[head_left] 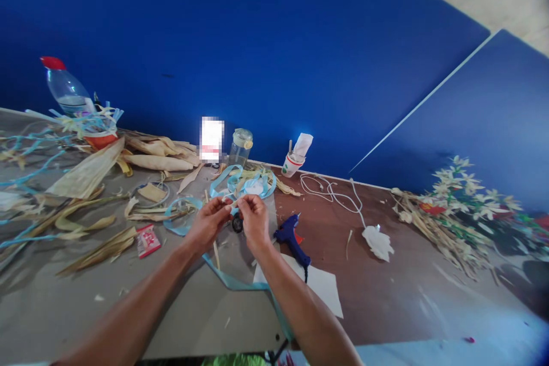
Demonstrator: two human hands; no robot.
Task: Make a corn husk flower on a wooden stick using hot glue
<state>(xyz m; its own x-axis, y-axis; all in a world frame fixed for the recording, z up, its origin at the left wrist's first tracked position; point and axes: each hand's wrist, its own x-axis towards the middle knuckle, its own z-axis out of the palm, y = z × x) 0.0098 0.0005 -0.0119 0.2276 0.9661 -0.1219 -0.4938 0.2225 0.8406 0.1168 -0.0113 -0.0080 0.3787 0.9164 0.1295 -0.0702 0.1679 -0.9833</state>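
Note:
My left hand point(209, 221) and my right hand point(254, 218) meet over the middle of the table, fingers pinched together on a small pale piece with light blue ribbon point(234, 282) trailing from it toward me. A small dark round thing point(237, 223) lies just under my fingers. More blue ribbon loops point(240, 182) sit right behind my hands. A blue glue gun point(293, 238) lies to the right of my right hand, resting partly on a white sheet of paper point(322, 287).
Dried corn husks point(92, 171) and strips cover the left of the table, with a plastic bottle point(65, 88) at the far left. A glass jar point(240, 146), a paper cup point(293, 163), a white cord point(330, 191) and a bundle of straw flowers point(450, 211) lie against the blue wall.

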